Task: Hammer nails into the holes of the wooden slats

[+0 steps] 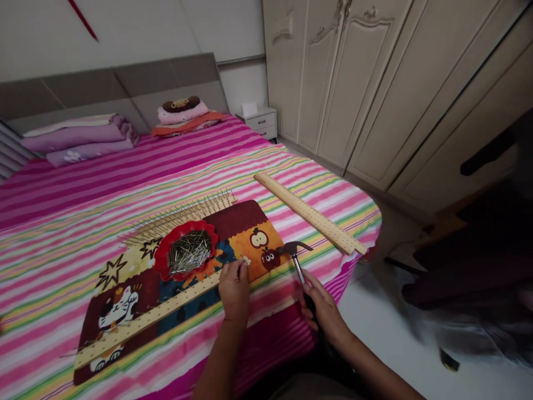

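Observation:
My right hand [327, 316] is wrapped round the dark handle of a claw hammer [297, 264], its metal head raised near the right edge of a patterned mat [233, 219]. My left hand [234, 291] is closed in a pinch at the right end of a wooden strip [179, 303]; what the fingertips hold is too small to make out. The strip lies slantwise across the mat, with thin nails standing in its left part. Behind it sits a red scalloped bowl [160, 261] full of loose nails [189, 253].
Several nail-studded wooden strips [179, 219] lie behind the bowl. More strips with dotted holes [308, 214] rest on the striped bedspread [233, 178] at right. Folded bedding [83, 136] is by the headboard. A wardrobe [358, 83] and nightstand [262, 122] stand beyond.

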Available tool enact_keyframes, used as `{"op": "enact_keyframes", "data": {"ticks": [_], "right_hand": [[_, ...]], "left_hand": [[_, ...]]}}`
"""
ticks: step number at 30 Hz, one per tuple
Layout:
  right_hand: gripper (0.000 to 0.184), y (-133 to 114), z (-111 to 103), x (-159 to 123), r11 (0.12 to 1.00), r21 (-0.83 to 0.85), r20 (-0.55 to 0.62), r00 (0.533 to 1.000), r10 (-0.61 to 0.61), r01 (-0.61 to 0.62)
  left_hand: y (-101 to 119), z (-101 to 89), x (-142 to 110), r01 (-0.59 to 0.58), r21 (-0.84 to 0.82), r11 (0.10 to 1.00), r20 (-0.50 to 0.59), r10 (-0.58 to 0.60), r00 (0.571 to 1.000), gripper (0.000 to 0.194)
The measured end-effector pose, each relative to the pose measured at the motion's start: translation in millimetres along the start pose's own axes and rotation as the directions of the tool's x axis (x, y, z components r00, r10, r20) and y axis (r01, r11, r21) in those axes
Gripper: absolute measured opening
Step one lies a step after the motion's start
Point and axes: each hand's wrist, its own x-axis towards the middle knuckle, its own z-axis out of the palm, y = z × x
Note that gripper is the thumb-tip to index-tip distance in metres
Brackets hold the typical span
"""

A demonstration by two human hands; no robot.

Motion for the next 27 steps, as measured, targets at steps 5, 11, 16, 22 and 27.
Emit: {"op": "enact_keyframes", "data": {"ticks": [5, 11, 16, 22, 27], "right_hand": [[0.052, -28, 22, -16, 0.905, -0.391, 0.172, 0.979, -0.106, 0.167], [0.048, -45, 47, -18, 0.664, -0.590, 0.367, 0.885, -0.286, 0.459], [0.049, -49, 54, -18, 0.620, -0.651, 0.389, 0.894, -0.224, 0.439], [0.056, -35, 37, -20, 0.831, -0.516, 0.088, 0.978, -0.188, 0.206], [0.074, -7, 14, -12, 0.968, -0.249, -0.116, 0.993, 0.010, -0.039]], "left_hand": [[-1, 2.1, -1, -0.053, 0.063, 0.997, 0.037, 0.051, 0.998, 0.025], [-4, 5.6, -3, -0.102, 0.052, 0.993, 0.029, 0.100, 0.995, 0.024], [-4, 7.3, -3, -0.098, 0.059, 0.993, 0.022, 0.097, 0.995, 0.023], [-2, 1.0, -13, -0.097, -0.065, 0.993, 0.003, 0.098, 0.995, 0.020], [-9, -55.4, 6, -0.122, 0.093, 0.988, 0.003, 0.122, 0.993, 0.022]]}}
